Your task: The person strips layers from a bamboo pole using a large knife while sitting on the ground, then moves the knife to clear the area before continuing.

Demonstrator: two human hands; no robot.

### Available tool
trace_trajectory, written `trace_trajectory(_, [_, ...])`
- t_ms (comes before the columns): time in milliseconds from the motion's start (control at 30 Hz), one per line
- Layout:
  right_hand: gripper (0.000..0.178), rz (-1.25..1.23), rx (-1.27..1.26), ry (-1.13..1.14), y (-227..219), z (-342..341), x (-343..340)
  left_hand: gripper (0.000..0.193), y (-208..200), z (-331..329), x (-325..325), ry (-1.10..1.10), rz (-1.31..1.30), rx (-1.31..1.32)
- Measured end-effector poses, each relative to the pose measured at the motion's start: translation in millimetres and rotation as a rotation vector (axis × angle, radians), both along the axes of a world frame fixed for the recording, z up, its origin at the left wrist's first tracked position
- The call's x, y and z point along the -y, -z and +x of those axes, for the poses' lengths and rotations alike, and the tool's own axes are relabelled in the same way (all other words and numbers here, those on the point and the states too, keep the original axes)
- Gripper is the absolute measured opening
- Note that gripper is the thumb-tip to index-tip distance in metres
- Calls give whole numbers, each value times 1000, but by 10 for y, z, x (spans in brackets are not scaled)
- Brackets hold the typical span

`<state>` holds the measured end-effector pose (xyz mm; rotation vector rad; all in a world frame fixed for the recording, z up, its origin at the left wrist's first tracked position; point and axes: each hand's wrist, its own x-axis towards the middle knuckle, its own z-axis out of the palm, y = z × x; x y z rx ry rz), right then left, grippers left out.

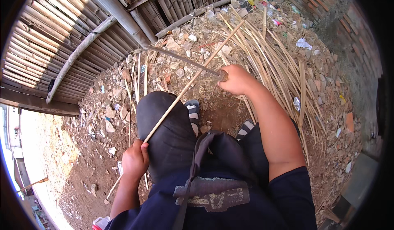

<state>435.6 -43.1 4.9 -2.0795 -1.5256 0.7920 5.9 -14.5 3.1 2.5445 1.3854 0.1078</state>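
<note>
Curled left hand [135, 159], curled right hand [237, 80] ahead

Tan stick [184, 93], dark brown blade [176, 57], black trousers [166, 117], navy shirt [258, 211], grey-white striped footwear [194, 117]

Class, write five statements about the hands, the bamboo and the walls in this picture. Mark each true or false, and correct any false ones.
1. The left hand grips a long bamboo strip. True.
2. The right hand is empty. False: it holds a long-bladed knife by its handle.
3. In this view, the blade crosses the strip. True.
4. The large heap of bamboo strips lies on the left of the picture. False: it lies on the right.
5. Brickwork shows in the wall at the upper right. True.
</note>
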Motion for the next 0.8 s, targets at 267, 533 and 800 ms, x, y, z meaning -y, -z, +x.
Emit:
trace_trajectory(267, [29,17,266,-171,-47,-175,-22,31,85,-36,15,-35,-23,-12])
trace_trajectory(533, [33,53,96,-20,-117,-220,-14,35,13,21,-13,-21,-51,43])
trace_trajectory(800, [28,1,91,25,-37,-120,2,32,-63,84,-85,-1,-91,55])
